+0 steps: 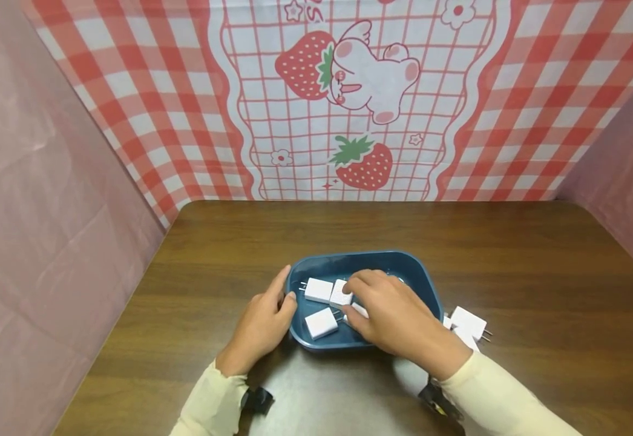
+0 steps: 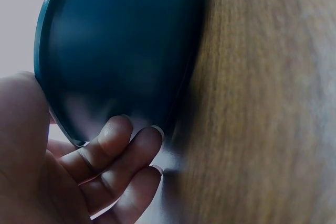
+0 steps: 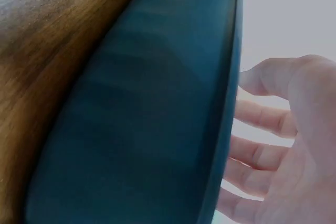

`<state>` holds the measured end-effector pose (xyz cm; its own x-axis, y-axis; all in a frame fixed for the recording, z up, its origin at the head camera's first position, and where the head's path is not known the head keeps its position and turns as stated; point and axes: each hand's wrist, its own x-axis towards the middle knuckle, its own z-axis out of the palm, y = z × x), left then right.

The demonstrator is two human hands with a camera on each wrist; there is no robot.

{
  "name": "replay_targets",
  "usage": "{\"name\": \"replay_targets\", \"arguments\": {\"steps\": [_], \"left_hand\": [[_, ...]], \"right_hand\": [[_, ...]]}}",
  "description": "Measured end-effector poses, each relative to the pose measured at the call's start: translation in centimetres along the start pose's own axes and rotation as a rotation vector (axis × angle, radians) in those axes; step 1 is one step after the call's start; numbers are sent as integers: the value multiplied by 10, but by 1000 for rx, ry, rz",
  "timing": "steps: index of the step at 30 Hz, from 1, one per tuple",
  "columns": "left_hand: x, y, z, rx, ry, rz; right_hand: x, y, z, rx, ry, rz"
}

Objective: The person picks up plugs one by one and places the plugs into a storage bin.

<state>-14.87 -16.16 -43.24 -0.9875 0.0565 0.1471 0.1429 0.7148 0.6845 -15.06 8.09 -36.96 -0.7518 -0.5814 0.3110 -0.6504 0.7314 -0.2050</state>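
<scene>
LEFT: clasping left rim of blue tub [image 1: 344, 264] with left hand [image 1: 262, 321] | RIGHT: dipping right hand [image 1: 398, 312] into tub, fingers at white two-prong chargers [image 1: 321, 324]; cannot tell if pinching any | RISK: possible snagging from close packing inside tub; possible scattering of loose chargers [image 1: 468, 323] just right of tub by low right sleeve [image 1: 507, 393]; possible tub skid from slackened left hold

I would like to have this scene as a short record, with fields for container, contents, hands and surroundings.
Container: blue tub on a wooden table
Contents: several white plugs, prongs showing on some
Outside: more white plugs, right of the tub
Left hand: holds the tub's left rim
Right hand: reaches inside among plugs; grip unclear
Background: red-and-white checked cloth with strawberries
</scene>
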Motion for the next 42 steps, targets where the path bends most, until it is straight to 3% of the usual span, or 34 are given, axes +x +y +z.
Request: {"name": "replay_targets", "arguments": {"steps": [11, 24, 31, 42], "left_hand": [[0, -2, -2, -14, 1, -20], [0, -1, -4, -17, -4, -22], [0, 0, -3, -23, -35, -48], [0, 0, -1, -24, -29, -45]], "right_hand": [[-11, 10, -8, -1, -2, 59], [-32, 18, -31, 4, -24, 225], [-47, 22, -38, 11, 15, 270], [-77, 34, -53, 6, 12, 369]]}}
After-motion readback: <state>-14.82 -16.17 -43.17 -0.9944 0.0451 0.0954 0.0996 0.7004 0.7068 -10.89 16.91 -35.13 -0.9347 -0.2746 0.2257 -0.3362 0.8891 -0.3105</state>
